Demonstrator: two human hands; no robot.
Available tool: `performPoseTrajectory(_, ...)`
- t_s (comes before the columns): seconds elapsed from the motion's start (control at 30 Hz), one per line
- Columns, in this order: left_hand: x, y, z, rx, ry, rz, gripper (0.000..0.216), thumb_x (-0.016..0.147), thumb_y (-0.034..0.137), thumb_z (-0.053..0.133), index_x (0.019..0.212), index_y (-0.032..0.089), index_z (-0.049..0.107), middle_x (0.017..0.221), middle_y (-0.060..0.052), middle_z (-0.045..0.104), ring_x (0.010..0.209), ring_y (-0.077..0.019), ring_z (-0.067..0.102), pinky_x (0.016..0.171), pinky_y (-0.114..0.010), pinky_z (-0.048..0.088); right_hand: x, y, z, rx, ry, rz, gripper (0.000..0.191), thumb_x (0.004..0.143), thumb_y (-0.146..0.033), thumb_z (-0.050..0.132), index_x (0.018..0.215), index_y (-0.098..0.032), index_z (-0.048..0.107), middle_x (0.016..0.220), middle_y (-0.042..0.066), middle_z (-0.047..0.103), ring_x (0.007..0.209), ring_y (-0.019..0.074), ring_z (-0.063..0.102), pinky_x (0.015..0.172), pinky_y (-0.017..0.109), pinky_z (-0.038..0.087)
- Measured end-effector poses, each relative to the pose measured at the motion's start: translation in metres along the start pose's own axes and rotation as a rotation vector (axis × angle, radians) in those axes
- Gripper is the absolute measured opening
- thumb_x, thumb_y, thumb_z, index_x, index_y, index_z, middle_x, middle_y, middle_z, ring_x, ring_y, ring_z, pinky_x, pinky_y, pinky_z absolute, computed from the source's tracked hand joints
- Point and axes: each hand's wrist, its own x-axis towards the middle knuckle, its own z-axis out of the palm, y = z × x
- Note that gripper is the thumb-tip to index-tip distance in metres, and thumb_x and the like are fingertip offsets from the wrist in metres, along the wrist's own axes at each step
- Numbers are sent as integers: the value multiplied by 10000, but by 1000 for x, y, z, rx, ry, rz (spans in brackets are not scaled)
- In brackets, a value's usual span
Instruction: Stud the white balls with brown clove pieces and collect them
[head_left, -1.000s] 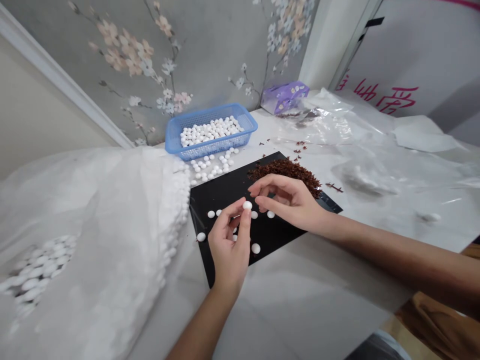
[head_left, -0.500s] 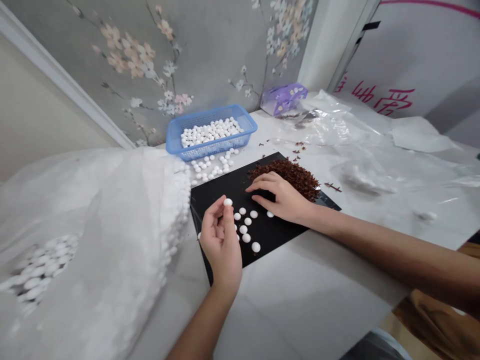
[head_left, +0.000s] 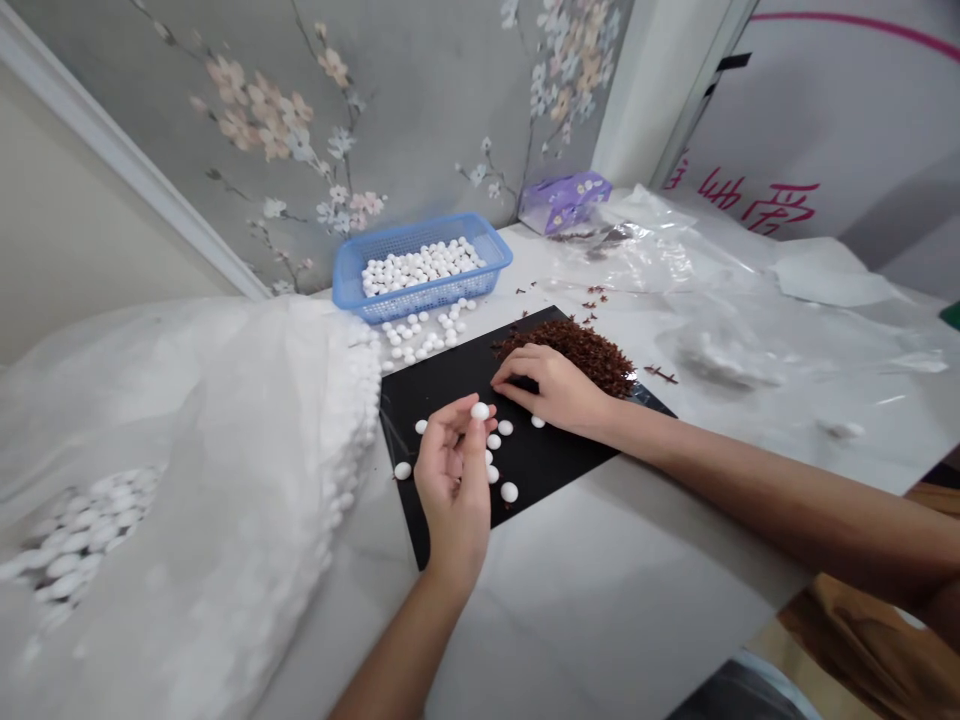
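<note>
My left hand [head_left: 456,480] pinches a small, smooth white round piece [head_left: 480,411] between thumb and fingers, above the black board [head_left: 450,378]. To its right, my right hand [head_left: 551,388] has its thumb and forefinger tips together, beside a heap of small brown pointed pieces [head_left: 592,352]. Whatever those fingertips hold is too small to make out. Several more white round pieces [head_left: 510,492] lie on the board around my left hand, some partly hidden behind it.
A blue plastic basket [head_left: 420,300] of white pieces stands against the wall, with loose ones [head_left: 416,340] before it. A large translucent bag [head_left: 225,480] of white pieces fills the left. Clear plastic bags [head_left: 660,245] and a purple packet [head_left: 566,200] lie at back right.
My left hand has moved slightly right with the white piece, towards my right hand. My right thumb and forefinger, apart before, have closed together.
</note>
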Motion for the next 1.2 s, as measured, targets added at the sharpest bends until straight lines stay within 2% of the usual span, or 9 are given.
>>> performPoseTrajectory(0.2, 1, -1, -3, -19, -24, 4, 196, 859, 313, 523, 987, 217, 635, 979, -37, 654, 854, -133, 624, 787, -240, 496, -8, -25, -9, 344, 148, 41, 65, 829, -225, 563, 783, -185, 581, 790, 33, 581, 680, 130, 534, 639, 277, 461)
performPoseTrajectory(0.37, 4, -6, -3, -65, -34, -38, 197, 853, 304, 519, 974, 216, 647, 967, -30, 652, 807, -129, 612, 744, -236, 492, -17, -46, -7, 510, 128, 108, 131, 867, -295, 521, 801, -184, 545, 768, 12, 517, 598, 89, 468, 538, 229, 407)
performPoseTrajectory(0.63, 8, -9, -3, -80, -48, -89, 205, 845, 319, 520, 957, 208, 651, 1041, -42, 651, 898, -161, 611, 746, -240, 487, -22, -51, -1, 471, 93, 33, 126, 893, -258, 463, 818, -186, 535, 784, 27, 524, 641, 105, 469, 556, 239, 396)
performPoseTrajectory(1.2, 6, -6, -2, -44, -56, -79, 190, 847, 322, 534, 940, 225, 669, 956, -11, 670, 802, -115, 613, 733, -212, 487, -21, -49, -1, 483, 90, 51, 94, 872, -213, 494, 802, -171, 541, 778, 14, 501, 592, 78, 441, 502, 209, 369)
